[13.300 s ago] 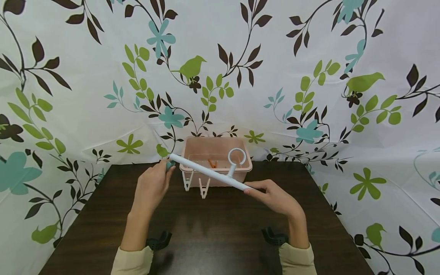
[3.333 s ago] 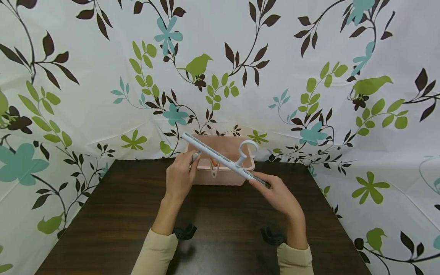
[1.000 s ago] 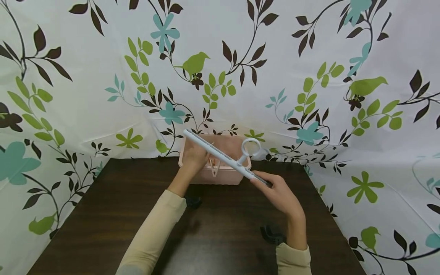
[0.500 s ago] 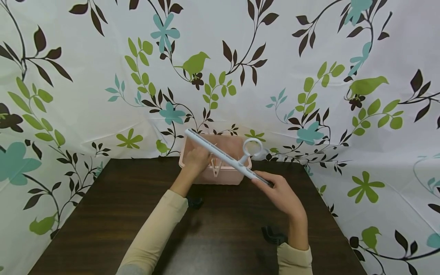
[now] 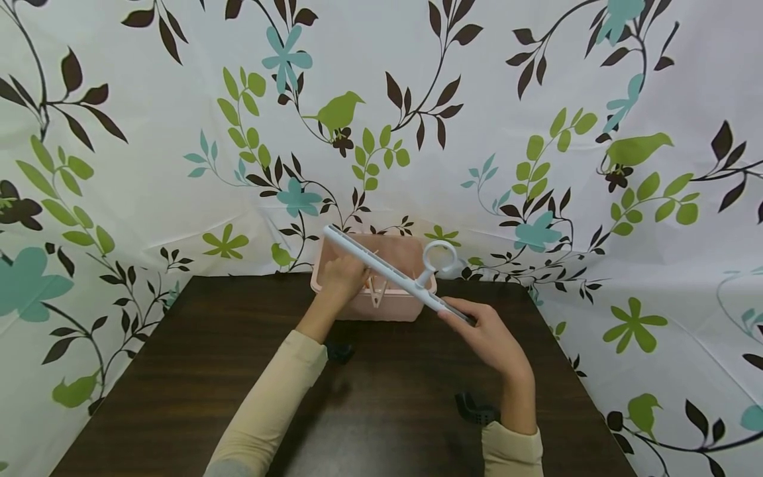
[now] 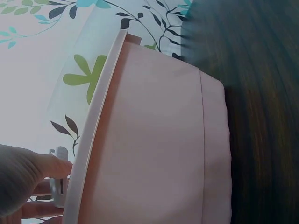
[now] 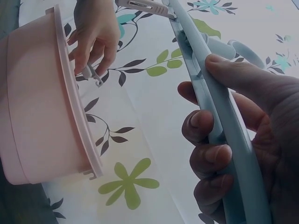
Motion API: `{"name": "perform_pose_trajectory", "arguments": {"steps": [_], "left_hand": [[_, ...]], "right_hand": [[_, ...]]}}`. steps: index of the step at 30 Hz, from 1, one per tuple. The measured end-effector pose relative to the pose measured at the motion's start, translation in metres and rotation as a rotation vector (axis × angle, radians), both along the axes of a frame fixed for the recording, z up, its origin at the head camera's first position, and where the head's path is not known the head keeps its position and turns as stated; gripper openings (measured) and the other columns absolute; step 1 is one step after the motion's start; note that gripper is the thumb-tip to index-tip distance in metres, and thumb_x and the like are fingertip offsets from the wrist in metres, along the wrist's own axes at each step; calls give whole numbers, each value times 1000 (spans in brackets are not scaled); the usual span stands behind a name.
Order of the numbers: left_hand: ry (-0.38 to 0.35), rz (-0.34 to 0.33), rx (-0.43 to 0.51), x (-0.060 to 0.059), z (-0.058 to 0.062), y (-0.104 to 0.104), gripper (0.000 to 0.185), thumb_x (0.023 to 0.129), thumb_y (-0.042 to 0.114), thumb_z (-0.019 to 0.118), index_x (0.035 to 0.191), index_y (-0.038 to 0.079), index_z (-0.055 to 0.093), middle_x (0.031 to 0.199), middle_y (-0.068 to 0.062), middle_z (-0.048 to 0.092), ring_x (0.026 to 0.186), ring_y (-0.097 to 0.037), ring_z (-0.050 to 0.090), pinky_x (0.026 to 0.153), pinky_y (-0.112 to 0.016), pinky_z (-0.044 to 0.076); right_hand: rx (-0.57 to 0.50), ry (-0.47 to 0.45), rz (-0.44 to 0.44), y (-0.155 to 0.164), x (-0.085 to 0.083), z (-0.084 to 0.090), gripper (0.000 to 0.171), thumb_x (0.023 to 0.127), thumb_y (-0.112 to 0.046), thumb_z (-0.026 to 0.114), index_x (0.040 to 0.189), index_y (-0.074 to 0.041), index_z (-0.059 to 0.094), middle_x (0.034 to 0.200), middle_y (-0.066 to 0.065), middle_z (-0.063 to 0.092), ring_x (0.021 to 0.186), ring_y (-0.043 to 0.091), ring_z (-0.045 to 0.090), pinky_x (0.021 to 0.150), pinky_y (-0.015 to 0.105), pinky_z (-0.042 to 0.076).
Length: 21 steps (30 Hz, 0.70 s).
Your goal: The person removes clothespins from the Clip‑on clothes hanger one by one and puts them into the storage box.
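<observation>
Now, right hand grips white hanger bar aslant | left hand pinches a clip over pink basket | worktop's far edge

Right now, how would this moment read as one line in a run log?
right hand: grips hanger bar | left hand: at pink tub, pinching a white clip | table: dark wood

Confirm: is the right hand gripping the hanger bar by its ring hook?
No, the right hand grips the lower end of the hanger bar; the ring hook stands free above it.
</observation>
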<state>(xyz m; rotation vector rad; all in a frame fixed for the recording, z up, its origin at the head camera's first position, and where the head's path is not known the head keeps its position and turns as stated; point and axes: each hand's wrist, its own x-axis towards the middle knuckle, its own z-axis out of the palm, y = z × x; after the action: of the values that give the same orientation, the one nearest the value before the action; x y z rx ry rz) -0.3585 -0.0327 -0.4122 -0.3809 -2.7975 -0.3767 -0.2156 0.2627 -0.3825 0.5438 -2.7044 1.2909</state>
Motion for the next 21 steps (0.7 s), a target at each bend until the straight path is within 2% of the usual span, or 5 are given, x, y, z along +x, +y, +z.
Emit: {"name": "perform_pose_trajectory", "arguments": {"steps": [6, 11, 13, 18, 21], "left_hand": [[103, -13, 11, 3, -1, -3, 28, 110, 30, 64, 89, 12, 62, 75, -6, 61, 63, -27, 60, 55, -44, 49], [153, -6, -28, 8, -5, -6, 15, 102, 17, 73, 91, 10, 65, 78, -7, 63, 63, -25, 57, 55, -42, 49], [203, -10, -31, 10, -7, -7, 13, 100, 15, 74, 91, 9, 68, 79, -8, 65, 63, -26, 58, 54, -43, 50], [343, -37, -26, 10, -11, -9, 10, 98, 17, 78, 96, 9, 72, 86, -9, 72, 71, -28, 65, 58, -42, 53], [379, -55, -3, 9, -9, -10, 14, 97, 18, 82, 105, 9, 75, 97, -10, 76, 83, -30, 71, 65, -44, 56]], "right_hand": [[-1, -7, 1, -1, 0, 1, 44, 107, -41, 68, 144, -19, 71, 139, 2, 73, 124, 24, 69, 103, 56, 56], [-2, -15, 2, -2, 0, 0, 44, 107, -41, 68, 144, -18, 71, 139, 3, 73, 125, 25, 68, 103, 56, 56], [-3, -11, 3, -2, 0, 0, 43, 107, -41, 68, 144, -18, 71, 139, 3, 73, 124, 24, 68, 102, 55, 56], [-13, 3, 8, -2, 0, 1, 42, 108, -40, 68, 143, -17, 71, 138, 3, 74, 120, 22, 69, 101, 52, 56], [-18, 9, 6, 0, 0, 1, 41, 108, -39, 68, 143, -18, 71, 136, 2, 74, 119, 21, 70, 100, 51, 56]]}}
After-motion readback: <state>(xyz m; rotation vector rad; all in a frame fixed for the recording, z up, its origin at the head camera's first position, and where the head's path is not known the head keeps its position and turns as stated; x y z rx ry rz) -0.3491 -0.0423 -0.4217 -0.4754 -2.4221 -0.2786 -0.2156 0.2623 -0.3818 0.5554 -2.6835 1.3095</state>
